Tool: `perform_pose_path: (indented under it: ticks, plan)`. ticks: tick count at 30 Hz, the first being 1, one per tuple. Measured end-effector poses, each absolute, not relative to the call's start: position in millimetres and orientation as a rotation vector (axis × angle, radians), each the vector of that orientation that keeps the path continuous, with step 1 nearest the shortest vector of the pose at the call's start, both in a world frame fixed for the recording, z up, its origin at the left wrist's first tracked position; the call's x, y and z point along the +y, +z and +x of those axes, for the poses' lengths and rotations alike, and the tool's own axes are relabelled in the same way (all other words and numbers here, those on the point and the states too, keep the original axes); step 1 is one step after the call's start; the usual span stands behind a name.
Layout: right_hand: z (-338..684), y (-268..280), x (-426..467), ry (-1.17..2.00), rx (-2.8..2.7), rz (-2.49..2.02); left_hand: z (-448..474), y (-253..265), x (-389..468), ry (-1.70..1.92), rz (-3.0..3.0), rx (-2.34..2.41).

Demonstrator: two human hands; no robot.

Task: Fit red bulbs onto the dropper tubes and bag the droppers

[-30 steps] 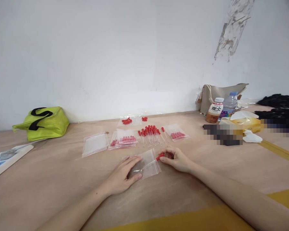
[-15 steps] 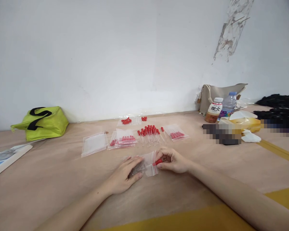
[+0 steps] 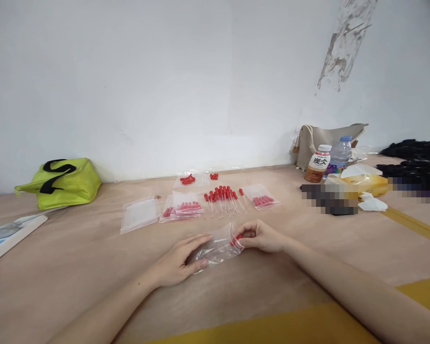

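In front of me a clear zip-lock bag (image 3: pixel 218 250) lies on the brown-covered table. My left hand (image 3: pixel 181 260) holds its left end, with the thumb on the near edge and the fingers along the far edge. My right hand (image 3: pixel 260 237) is closed at the bag's mouth, pinching a glass dropper by its red rubber bulb (image 3: pixel 237 240). The bulb is partly inside the bag; the glass tube is hard to make out. Beyond lies a pile of red-bulb droppers (image 3: pixel 224 198). Several droppers are in a bag (image 3: pixel 261 197) on the right.
Filled bags (image 3: pixel 184 208) overlap left of the pile, beside a flat bag (image 3: pixel 139 215). Red bulbs (image 3: pixel 188 179) lie near the wall. A lime-green pouch (image 3: pixel 71 184) stands left. Right are a brown drink bottle (image 3: pixel 317 167), a water bottle (image 3: pixel 340 155) and a tissue pack (image 3: pixel 365 181).
The red bulb has gone from the bag's edge to partly inside its mouth. The bag bulges and creases more. My right hand has shifted slightly right, my left hand barely.
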State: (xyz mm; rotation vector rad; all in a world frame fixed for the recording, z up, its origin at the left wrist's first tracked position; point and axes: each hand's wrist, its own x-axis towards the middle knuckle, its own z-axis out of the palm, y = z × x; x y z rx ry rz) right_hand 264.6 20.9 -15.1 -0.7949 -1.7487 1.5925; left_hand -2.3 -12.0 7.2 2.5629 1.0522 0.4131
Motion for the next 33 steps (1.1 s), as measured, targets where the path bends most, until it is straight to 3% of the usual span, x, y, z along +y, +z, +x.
perform_pose_path:
  ticks: [13, 23, 27, 31, 33]
  plan:
    - [272.3, -20.4, 29.5, 1.488, -1.645, -0.910, -8.2, 5.6, -8.1, 0.434, 2.544, 0.980]
    - [281.5, -8.6, 27.1, 1.158, -2.147, -0.762, -7.9, 8.4, -8.3, 0.371, 2.533, 0.974]
    - [287.2, -8.1, 44.4, 1.066, -1.918, -1.059, -9.4, 5.5, -6.2, 0.356, 2.525, 0.976]
    - [291.8, 1.7, 81.3, 0.543, -1.777, -1.549, -8.6, 4.7, -5.0, 0.349, 2.548, 0.960]
    - [291.0, 6.4, 102.5, 0.434, -1.734, -1.672, -7.9, 5.4, -5.2, 0.347, 2.561, 0.957]
